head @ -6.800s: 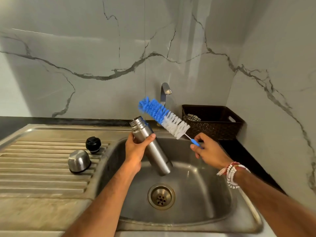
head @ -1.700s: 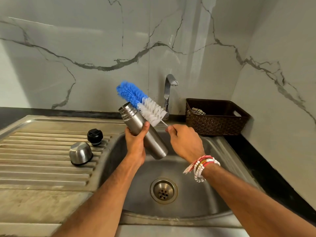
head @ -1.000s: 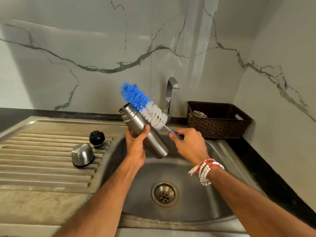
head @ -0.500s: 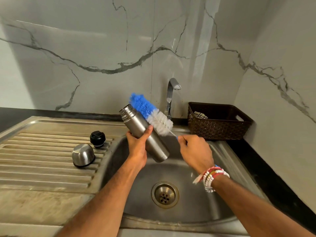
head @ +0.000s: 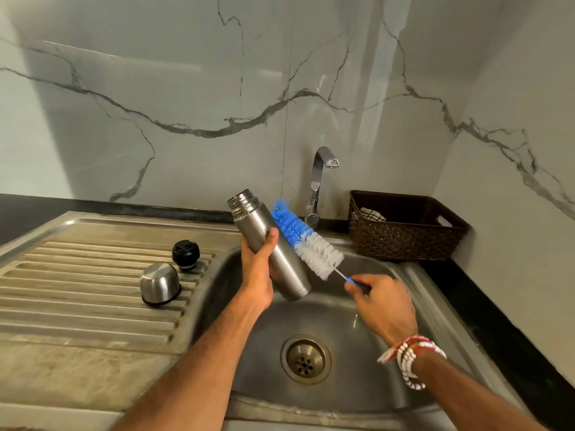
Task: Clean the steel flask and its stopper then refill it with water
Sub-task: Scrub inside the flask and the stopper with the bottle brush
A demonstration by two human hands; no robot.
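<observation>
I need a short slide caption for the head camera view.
Left hand tilts steel flask over sink; right hand scrubs its outside with bottle brush.

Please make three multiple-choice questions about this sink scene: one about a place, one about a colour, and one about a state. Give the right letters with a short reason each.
1. Where does the black stopper sit?
A. on the ribbed drainboard
B. in the basin
C. in the basket

2. What colours are the bottle brush bristles?
A. green and yellow
B. blue and white
C. all black

3. What state is the steel flask in?
A. capped, standing
B. lying in the basin
C. open, tilted, held in the left hand

Answers:
1 A, it stands beside the steel cup.
2 B, blue tip, white near the handle.
3 C, its mouth is bare.
</observation>
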